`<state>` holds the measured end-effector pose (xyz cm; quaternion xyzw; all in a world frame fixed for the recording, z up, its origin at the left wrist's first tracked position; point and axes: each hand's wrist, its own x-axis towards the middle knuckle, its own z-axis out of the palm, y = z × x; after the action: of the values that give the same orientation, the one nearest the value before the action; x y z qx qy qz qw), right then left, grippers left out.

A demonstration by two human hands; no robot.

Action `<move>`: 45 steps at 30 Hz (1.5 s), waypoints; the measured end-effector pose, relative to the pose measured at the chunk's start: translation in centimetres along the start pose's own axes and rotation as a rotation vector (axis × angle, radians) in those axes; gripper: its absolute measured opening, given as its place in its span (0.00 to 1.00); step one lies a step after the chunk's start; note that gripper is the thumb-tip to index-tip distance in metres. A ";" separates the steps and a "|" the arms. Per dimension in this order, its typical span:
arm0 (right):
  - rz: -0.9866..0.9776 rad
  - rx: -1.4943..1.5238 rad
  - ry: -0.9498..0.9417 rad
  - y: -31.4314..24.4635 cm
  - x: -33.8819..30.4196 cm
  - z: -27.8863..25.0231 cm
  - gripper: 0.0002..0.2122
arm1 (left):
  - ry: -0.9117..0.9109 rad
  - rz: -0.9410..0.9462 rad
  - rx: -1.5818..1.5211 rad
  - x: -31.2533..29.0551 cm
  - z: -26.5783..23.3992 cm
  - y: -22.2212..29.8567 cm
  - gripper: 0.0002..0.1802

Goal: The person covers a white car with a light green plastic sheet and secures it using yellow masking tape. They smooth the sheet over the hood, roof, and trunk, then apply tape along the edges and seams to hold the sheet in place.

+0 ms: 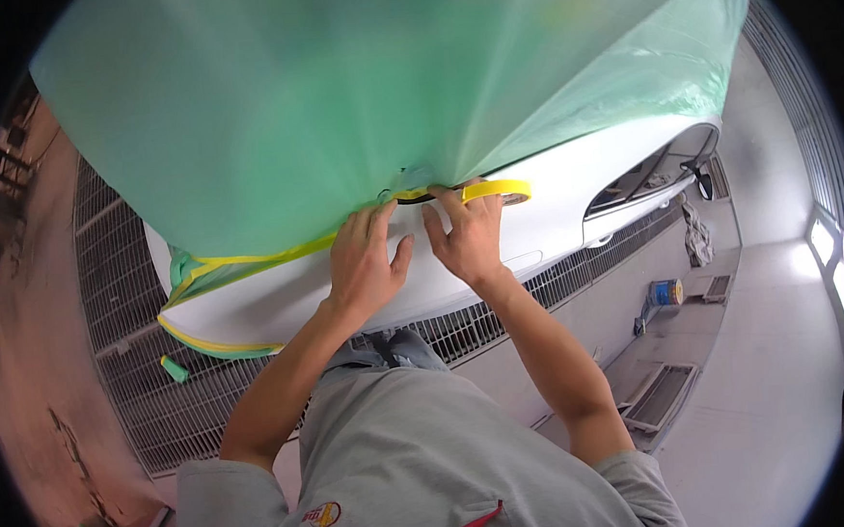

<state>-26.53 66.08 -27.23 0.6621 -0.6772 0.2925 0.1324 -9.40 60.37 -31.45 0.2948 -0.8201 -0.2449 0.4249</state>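
Observation:
A sheet of green masking film (280, 147) covers the upper part of a white car (543, 188). Along the film's lower edge runs yellow masking tape (286, 254). My right hand (471, 236) holds a roll of yellow tape (497, 192) by its fingers, its thumb and index finger close to the body panel. From the roll a short yellow strip reaches toward my left fingertips, beside a dark gap in the panel. My left hand (362, 267) lies with stretched fingers against the film's edge, its thumb apart. Part of the right fingers is hidden behind the roll.
Floor grating (119, 292) lies beneath the car, with a green and yellow scrap (173, 369) on it. To the right are a side mirror (703, 181), a blue-labelled can (666, 293), a crumpled grey cloth (697, 234) and a framed floor grate (660, 396). A pale wall rises at the far right.

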 end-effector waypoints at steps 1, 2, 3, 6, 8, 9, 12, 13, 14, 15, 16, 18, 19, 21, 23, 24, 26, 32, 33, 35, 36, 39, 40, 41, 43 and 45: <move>-0.001 0.016 0.023 -0.2 -0.3 -0.1 0.12 | 0.016 -0.011 -0.030 0.5 0.2 0.1 0.28; 0.008 0.037 0.035 -0.3 -0.7 -0.3 0.12 | 0.041 -0.011 -0.059 1.0 0.5 0.0 0.27; 0.015 0.026 0.043 -0.4 -1.1 -0.4 0.13 | 0.067 -0.013 -0.089 1.6 0.8 0.0 0.27; 0.064 0.033 0.063 -0.7 -1.7 -0.8 0.14 | 0.077 -0.076 -0.159 2.8 1.3 -0.4 0.26; 0.102 0.056 0.073 -0.8 -1.7 -1.0 0.14 | 0.091 -0.122 -0.231 3.1 1.3 -0.5 0.23; 0.119 0.073 0.090 -0.8 -1.5 -1.1 0.14 | 0.079 -0.143 -0.265 3.2 1.3 -0.5 0.22; 0.143 0.119 0.122 -0.9 -0.6 -1.4 0.13 | 0.067 -0.169 -0.306 3.5 1.2 -0.2 0.20; 0.146 0.124 0.116 -0.9 -0.4 -1.5 0.12 | 0.068 -0.172 -0.312 3.6 1.2 -0.1 0.20; 0.157 0.135 0.104 -1.0 -0.3 -1.6 0.12 | 0.072 -0.189 -0.320 3.8 1.2 -0.1 0.18; 0.168 0.146 0.094 -1.1 -0.2 -1.7 0.12 | 0.075 -0.206 -0.328 4.0 1.2 0.0 0.17; 0.187 0.173 0.108 -1.1 -0.3 -1.8 0.11 | 0.090 -0.184 -0.347 4.1 1.1 -0.1 0.16; 0.221 0.217 0.147 -1.0 -0.5 -2.1 0.10 | 0.089 -0.185 -0.331 4.3 1.0 -0.1 0.14; 0.248 0.236 0.175 -0.7 -0.7 -2.4 0.10 | 0.095 -0.165 -0.342 4.3 0.9 0.0 0.13; 0.337 0.234 0.207 0.2 -0.8 -2.9 0.11 | 0.040 -0.172 -0.321 3.8 0.5 0.4 0.11; 0.374 0.196 0.275 1.8 -0.5 -3.6 0.11 | 0.013 -0.136 -0.298 3.1 0.1 1.4 0.11; 0.390 0.195 0.283 2.8 -0.1 -4.0 0.11 | 0.011 -0.096 -0.283 3.0 0.0 2.2 0.10; 0.414 0.188 0.296 5.2 1.2 -4.8 0.11 | -0.022 0.003 -0.226 2.8 -0.2 4.1 0.11; 0.355 0.176 0.309 11.3 6.2 -6.8 0.18 | -0.196 0.249 -0.025 6.3 2.2 9.5 0.15; 0.329 0.181 0.311 12.3 7.1 -7.3 0.18 | -0.289 0.202 -0.011 7.4 3.0 9.9 0.21; 0.292 0.187 0.291 14.7 8.4 -8.4 0.22 | -0.238 0.201 0.073 10.1 5.0 10.6 0.25; 0.268 0.171 0.284 15.9 8.9 -8.9 0.23 | -0.215 0.195 0.113 11.4 5.9 10.8 0.27; 0.233 0.139 0.245 20.2 9.7 -11.0 0.27 | -0.089 -0.010 0.025 15.4 7.5 11.9 0.33; 0.238 0.130 0.247 21.8 9.7 -11.8 0.27 | -0.026 -0.078 -0.003 16.8 7.9 12.4 0.34; 0.239 0.124 0.251 23.6 9.8 -12.8 0.27 | -0.005 -0.140 -0.005 17.7 8.0 13.0 0.36; 0.262 0.135 0.231 27.3 9.8 -14.5 0.27 | 0.078 -0.034 0.028 19.9 8.4 14.3 0.36; 0.267 0.142 0.219 30.3 9.4 -15.6 0.27 | 0.138 0.007 0.104 20.6 8.1 15.8 0.35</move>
<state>-60.13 65.85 -16.16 0.5382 -0.7183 0.4248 0.1180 -30.14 58.45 -13.96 0.3298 -0.8016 -0.1794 0.4653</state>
